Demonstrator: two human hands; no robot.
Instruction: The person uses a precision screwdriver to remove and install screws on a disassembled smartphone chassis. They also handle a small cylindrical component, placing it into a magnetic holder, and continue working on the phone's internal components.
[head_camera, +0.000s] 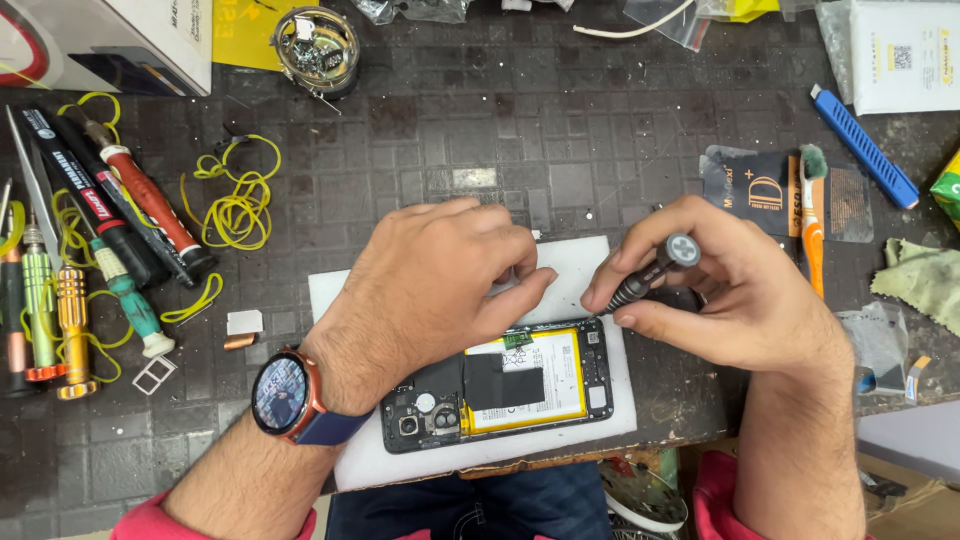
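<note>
While your left hand (440, 285) pinches the opened phone (500, 390) at its top edge, your right hand (720, 290) stays out of it — fingers clamped on a precision screwdriver (655, 268).

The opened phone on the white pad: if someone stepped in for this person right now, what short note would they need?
Left hand: rests over the phone, fingertips pinched at its top edge; what they pinch is hidden.
Right hand: grips a small screwdriver, tip down at the phone's top right corner.
Phone lies on the white pad, back cover off, yellow battery exposed and in place.
Spare screwdrivers lie far left.
</note>
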